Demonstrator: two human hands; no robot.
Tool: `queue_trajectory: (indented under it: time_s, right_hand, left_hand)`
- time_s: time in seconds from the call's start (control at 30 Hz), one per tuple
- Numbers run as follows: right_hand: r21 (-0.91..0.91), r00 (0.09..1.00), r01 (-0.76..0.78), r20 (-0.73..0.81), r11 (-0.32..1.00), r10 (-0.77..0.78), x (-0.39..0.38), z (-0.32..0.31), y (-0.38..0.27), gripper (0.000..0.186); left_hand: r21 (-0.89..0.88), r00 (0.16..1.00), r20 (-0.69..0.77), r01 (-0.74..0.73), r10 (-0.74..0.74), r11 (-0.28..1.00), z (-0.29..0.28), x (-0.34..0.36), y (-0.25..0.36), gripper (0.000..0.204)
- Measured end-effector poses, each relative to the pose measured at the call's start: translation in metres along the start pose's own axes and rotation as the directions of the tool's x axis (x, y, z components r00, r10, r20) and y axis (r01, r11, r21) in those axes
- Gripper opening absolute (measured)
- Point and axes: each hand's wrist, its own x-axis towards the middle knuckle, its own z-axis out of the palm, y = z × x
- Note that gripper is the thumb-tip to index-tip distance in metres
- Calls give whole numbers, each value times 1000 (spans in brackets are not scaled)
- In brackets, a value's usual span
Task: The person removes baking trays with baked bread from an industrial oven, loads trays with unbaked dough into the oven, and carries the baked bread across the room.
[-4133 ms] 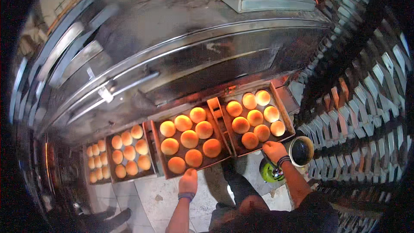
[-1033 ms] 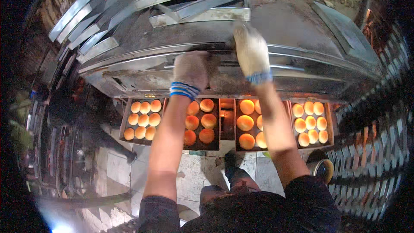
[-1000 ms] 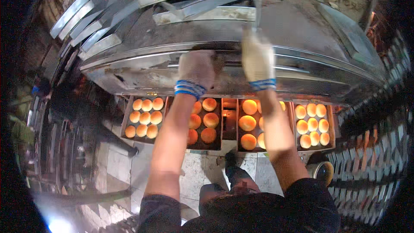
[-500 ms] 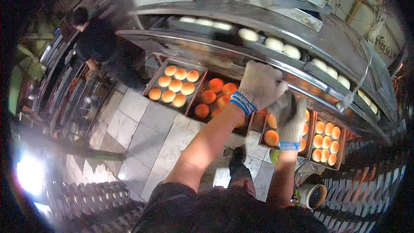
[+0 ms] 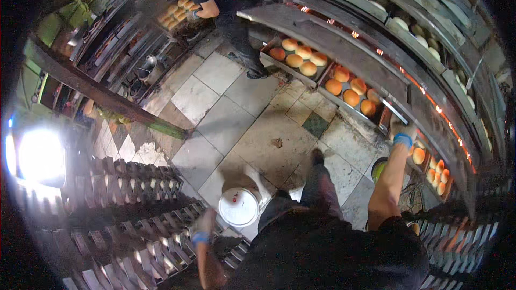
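Observation:
My right hand, in a knitted glove with a blue cuff, is closed on the bar handle of the open oven door. Behind the door is a glowing oven slot, with pale dough rounds in trays above it. Trays of browned buns lie below the door, partly hidden at the right by my arm. My gloved left hand is low at the left, beside racks of stacked metal trays, blurred, its fingers unclear.
A co-worker stands at the top beside a tray of buns. A white lidded bucket stands on the tiled floor; a wooden beam crosses the left. A green canister is by my right arm.
The view has swung leftward. The oven door has come open, revealing the glowing slot and dough. My left hand has left the door and dropped toward the racks; the co-worker is more visible.

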Motion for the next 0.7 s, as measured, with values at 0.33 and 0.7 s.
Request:
queue_trajectory:
  time_s: [0.33, 0.7]
  right_hand:
    - [410, 944, -185, -178, 893, 277, -112, 30, 133, 32]
    - [-46, 753, -140, -653, 989, 77, -81, -69, 258, 49]
  left_hand:
    - [-774, 912, -176, 105, -371, 624, -36, 56, 33, 45]
    - [185, 858, 484, -294, 173, 938, -6, 192, 378, 54]
